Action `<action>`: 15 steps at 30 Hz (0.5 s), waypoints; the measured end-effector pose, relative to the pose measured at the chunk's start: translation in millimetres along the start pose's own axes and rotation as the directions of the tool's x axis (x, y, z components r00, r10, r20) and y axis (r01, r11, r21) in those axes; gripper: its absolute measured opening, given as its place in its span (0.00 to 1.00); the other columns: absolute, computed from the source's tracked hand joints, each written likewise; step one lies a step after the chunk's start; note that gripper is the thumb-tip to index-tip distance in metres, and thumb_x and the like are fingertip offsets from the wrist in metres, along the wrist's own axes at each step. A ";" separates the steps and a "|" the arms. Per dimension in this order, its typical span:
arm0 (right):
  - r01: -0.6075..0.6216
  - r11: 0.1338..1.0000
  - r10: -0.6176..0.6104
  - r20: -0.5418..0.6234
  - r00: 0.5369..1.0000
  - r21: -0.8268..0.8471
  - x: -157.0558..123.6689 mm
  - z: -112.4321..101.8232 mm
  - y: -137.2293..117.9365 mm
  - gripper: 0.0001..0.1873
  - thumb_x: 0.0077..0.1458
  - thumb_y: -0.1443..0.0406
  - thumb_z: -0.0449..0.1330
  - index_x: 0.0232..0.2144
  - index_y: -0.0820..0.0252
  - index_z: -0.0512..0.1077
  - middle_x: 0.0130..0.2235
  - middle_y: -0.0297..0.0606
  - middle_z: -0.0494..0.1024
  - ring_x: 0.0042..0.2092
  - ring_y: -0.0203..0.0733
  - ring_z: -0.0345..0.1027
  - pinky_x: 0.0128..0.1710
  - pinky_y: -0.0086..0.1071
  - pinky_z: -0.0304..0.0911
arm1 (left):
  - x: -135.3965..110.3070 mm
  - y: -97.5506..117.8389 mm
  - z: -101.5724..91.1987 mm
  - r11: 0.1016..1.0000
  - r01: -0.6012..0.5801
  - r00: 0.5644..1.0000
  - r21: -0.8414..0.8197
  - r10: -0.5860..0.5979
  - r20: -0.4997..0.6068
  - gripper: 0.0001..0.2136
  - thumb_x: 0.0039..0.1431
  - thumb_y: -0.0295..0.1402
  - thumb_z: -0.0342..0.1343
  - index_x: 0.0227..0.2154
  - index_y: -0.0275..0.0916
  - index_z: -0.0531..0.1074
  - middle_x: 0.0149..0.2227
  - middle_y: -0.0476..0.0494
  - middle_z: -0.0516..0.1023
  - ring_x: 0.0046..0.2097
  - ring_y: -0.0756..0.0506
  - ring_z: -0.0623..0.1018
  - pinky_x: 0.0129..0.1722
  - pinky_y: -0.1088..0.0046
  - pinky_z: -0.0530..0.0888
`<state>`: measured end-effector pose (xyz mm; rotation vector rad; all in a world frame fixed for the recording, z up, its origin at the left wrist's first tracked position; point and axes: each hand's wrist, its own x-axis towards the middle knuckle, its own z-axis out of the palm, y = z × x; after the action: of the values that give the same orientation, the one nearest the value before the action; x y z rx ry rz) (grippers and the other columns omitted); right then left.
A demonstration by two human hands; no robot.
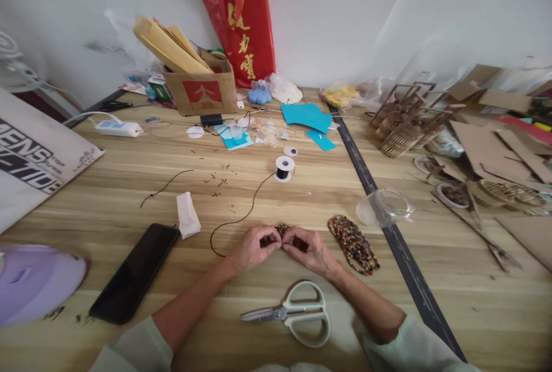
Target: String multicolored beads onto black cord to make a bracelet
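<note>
My left hand (257,247) and my right hand (307,250) meet fingertip to fingertip over the table, both pinched closed. Just behind the fingertips a small part of a beaded strand (282,229) shows; the rest of it is hidden by my hands. What exactly lies in each pinch is too small to make out. A black cord (235,221) curves from a white spool (285,168) down toward my left wrist. To the right of my right hand lies a pile of multicoloured beaded strands (352,245). Scissors with pale handles (288,313) rest in front of my hands, blades pointing left.
At left are a black phone (134,273), a folded white paper (188,215) and a purple object (41,283). A clear plastic container (384,207) lies right. Behind stand a cardboard box (202,91), a red bag (241,27), blue cards (305,117) and small wooden baskets (401,122).
</note>
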<state>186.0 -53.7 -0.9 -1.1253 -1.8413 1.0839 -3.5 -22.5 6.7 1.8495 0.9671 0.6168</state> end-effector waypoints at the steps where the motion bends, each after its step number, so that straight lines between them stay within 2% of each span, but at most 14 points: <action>1: -0.004 1.000 0.004 -0.001 1.000 -0.002 0.1 -0.1 -0.3 0.06 0.55 0.65 0.57 0.30 0.63 0.70 0.24 0.32 0.69 0.24 0.30 0.58 0.23 0.23 0.54 | -0.1 -0.3 0.0 1.000 0.006 1.000 0.002 -0.006 0.004 0.04 0.52 0.27 0.55 0.27 0.35 0.74 0.25 0.48 0.74 0.28 0.50 0.71 0.30 0.77 0.67; 15: -0.010 0.999 0.009 -0.015 1.000 -0.032 0.9 1.3 0.6 0.06 0.55 0.64 0.58 0.30 0.63 0.70 0.23 0.31 0.67 0.23 0.30 0.58 0.22 0.22 0.54 | 0.6 -1.5 0.2 1.000 0.007 1.000 -0.004 -0.007 0.010 0.04 0.53 0.28 0.55 0.27 0.35 0.74 0.24 0.49 0.74 0.28 0.51 0.70 0.30 0.77 0.66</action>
<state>184.8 -53.1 -1.9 -1.1581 -1.8495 1.0526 -3.6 -21.7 5.2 1.8437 0.9645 0.6038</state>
